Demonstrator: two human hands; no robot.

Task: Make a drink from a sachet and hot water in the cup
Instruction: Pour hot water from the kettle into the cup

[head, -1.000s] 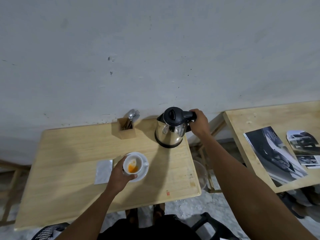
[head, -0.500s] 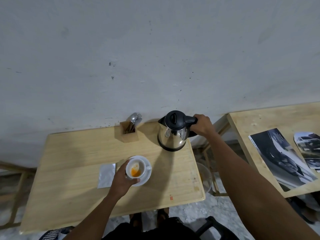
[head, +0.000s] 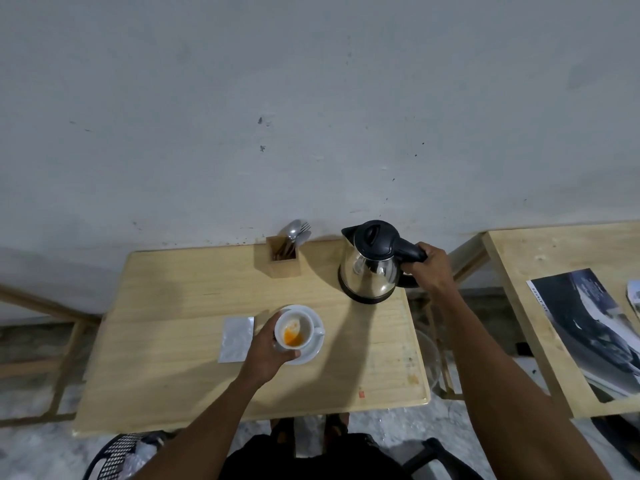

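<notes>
I'm seeing the left hand (head: 265, 355) gripping the white cup (head: 294, 332) from its left side, cup tilting on the saucer (head: 313, 351) with orange powder inside, and the silver sachet (head: 236, 338) lying flat just left of that hand. The right hand (head: 431, 271) is clenching the black handle of the kettle (head: 370, 263), which is sitting just left of it, well beyond the cup.

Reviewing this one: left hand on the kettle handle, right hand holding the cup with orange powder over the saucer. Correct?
The hands are swapped. In the head view the right hand grips the kettle handle, and the left hand holds the cup over the saucer.
</notes>
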